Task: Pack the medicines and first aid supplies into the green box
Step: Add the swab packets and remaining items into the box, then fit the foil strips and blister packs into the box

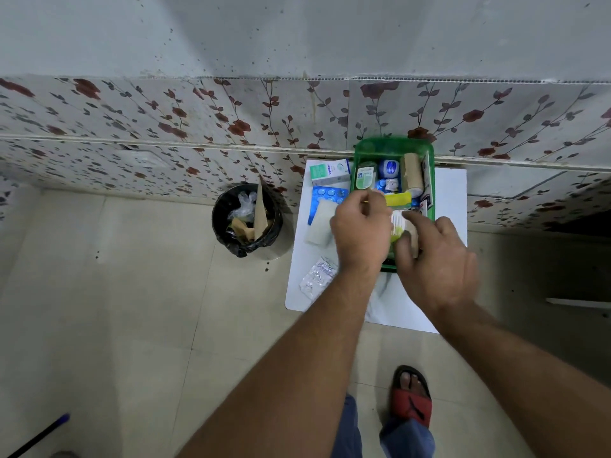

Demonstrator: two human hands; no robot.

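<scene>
The green box (393,147) stands on a white table (449,193) against the flowered wall. Inside it lie a blue-lidded jar (389,168), a tan bandage roll (412,171) and a small green-labelled sachet (365,176). My left hand (360,228) hovers over the box's near half, fingers pinched on a yellow strip (398,200). My right hand (436,259) reaches over the box's near right corner, fingers spread, touching a white pack (398,221). Left of the box lie a green-white carton (330,171), a blue blister pack (327,195), a white pad (319,226) and a silver foil strip (315,276).
A black bin (246,219) with paper and plastic scraps stands on the tiled floor left of the table. My foot in a red sandal (411,396) is near the bottom. A dark stick with a blue tip (39,434) lies at the bottom left.
</scene>
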